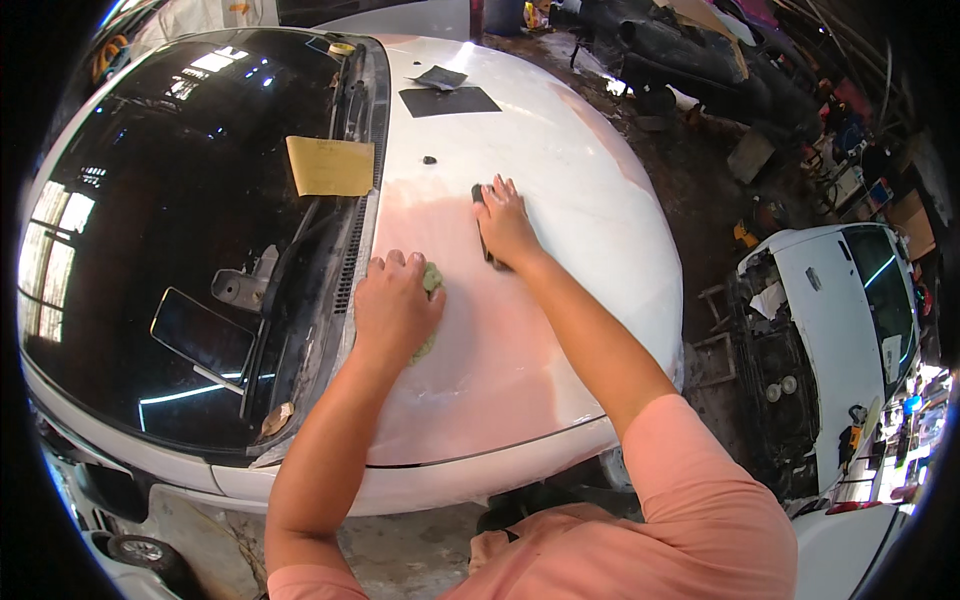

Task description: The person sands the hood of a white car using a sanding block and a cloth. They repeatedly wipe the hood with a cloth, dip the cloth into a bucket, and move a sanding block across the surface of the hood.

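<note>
On the white car hood (590, 300), marked by broad pinkish patches, my left hand (395, 305) curls over a pale green sponge or pad (428, 340) near the windshield edge. Farther forward and to the right, my right hand (505, 220) grips a long dark sanding block (492, 258), resting on the hood's surface. Above them lie dark sandpaper sheets (450, 102) and a small black piece (429, 160). A yellow sheet (330, 167) lies at the windshield's lower edge.
A phone (200, 338), a metal bracket (240, 290) and a tape roll (340, 49) lie around the windshield (130, 200). Another white car with an exposed engine bay (812, 290) stands at the right. Dark parts and clutter (680, 70) fill the upper right.
</note>
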`<state>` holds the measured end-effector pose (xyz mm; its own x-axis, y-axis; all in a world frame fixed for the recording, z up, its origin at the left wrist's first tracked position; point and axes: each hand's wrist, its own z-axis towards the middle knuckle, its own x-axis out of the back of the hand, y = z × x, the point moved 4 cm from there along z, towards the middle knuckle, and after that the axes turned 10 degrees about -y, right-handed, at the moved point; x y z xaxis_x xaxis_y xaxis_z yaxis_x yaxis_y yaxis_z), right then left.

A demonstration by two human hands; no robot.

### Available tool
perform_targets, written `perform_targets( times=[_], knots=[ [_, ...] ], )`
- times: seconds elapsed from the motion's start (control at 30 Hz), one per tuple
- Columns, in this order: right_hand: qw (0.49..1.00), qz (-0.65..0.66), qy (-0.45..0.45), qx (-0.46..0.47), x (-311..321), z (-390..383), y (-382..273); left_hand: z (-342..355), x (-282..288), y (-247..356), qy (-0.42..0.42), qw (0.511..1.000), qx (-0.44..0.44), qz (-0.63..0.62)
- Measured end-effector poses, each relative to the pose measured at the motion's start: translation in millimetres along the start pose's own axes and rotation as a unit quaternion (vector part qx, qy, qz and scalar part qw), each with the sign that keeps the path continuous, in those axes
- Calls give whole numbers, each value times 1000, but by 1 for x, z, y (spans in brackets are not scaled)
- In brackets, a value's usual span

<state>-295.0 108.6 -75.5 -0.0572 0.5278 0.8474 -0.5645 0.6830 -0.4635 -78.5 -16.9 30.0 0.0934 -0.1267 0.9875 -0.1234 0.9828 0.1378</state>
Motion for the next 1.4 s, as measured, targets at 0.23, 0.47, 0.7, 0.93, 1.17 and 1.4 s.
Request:
perform_targets(
  times=[0.23, 0.47, 0.7, 0.93, 1.17, 1.4],
  knots=[
    [990, -22, -96, 104, -21, -14, -7, -4, -12, -13, 1, 1000, 3, 10],
    [980, 79, -121, 141, 34, -161, -32, -6, -10, -5, 37, 999, -16, 12],
    [938, -315, -85, 118, 5, -18, 40, 8, -10, 15, 17, 999, -38, 8],
    [973, 101, -157, 138, 35, -172, -39, -7, -11, -11, 16, 1000, 0, 13],
    [994, -14, -58, 87, 19, -15, 25, 4, -11, 9, 47, 998, -42, -1],
    [975, 87, -154, 131, 44, -167, -22, -3, -10, -6, 19, 1000, -10, 2]
  ],
)
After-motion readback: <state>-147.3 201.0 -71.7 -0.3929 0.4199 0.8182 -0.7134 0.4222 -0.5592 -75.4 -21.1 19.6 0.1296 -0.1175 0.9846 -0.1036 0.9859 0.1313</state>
